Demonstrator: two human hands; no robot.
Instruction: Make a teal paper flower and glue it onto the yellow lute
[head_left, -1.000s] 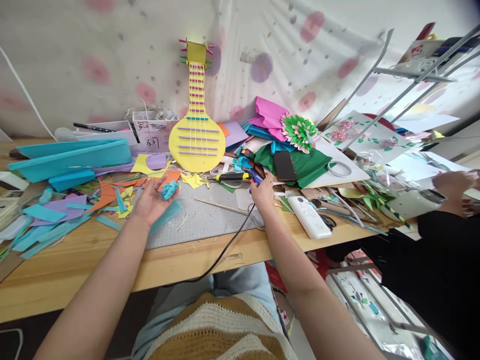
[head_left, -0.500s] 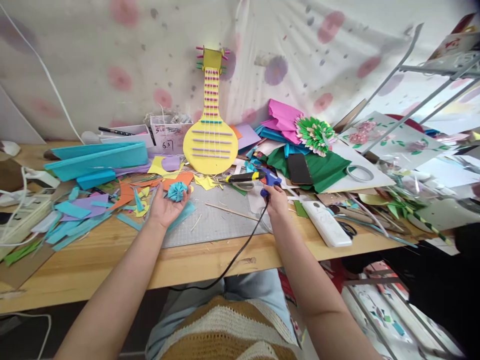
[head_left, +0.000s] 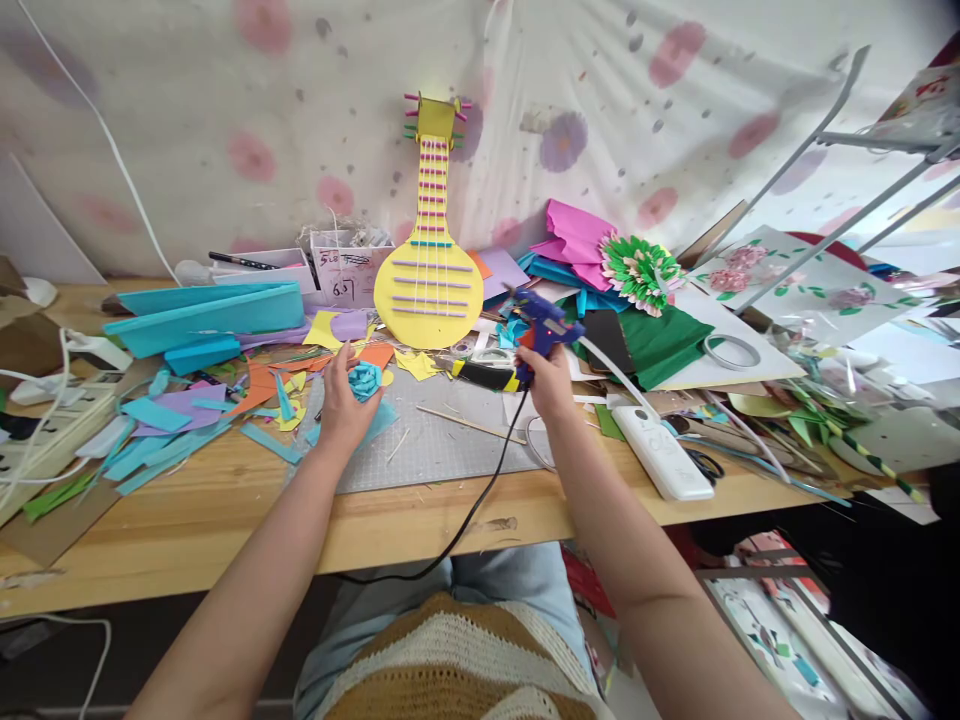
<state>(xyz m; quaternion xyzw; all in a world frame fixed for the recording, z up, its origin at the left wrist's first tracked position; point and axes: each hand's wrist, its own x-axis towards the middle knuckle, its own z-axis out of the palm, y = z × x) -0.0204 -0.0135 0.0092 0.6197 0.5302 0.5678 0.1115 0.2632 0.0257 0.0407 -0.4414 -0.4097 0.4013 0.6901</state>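
Observation:
A blue crepe-paper flower [head_left: 365, 381] sits in the fingers of my left hand [head_left: 345, 405], above the left part of the grey cutting mat [head_left: 450, 440]. My right hand [head_left: 550, 380] grips a blue hot glue gun [head_left: 551, 322] by its handle. The gun is raised, its nozzle points left, and a white glue stick [head_left: 619, 372] sticks out of its back. Its black cord [head_left: 472, 515] hangs down past the table edge. Just left of the gun lies a yellow-and-black cutter [head_left: 484, 375]. A thin wooden stick [head_left: 471, 422] rests on the mat.
A yellow paper lute [head_left: 429, 290] leans upright at the back. Blue paper strips [head_left: 169, 450] litter the left side. A green paper flower [head_left: 641, 272], a phone [head_left: 606, 340] and a white power bank-like box [head_left: 664, 455] are on the right. A metal rack [head_left: 874, 145] stands far right.
My right hand has lifted the glue gun off the table and turned it, nozzle to the left. My left hand has rotated with the flower, fingers now more upright.

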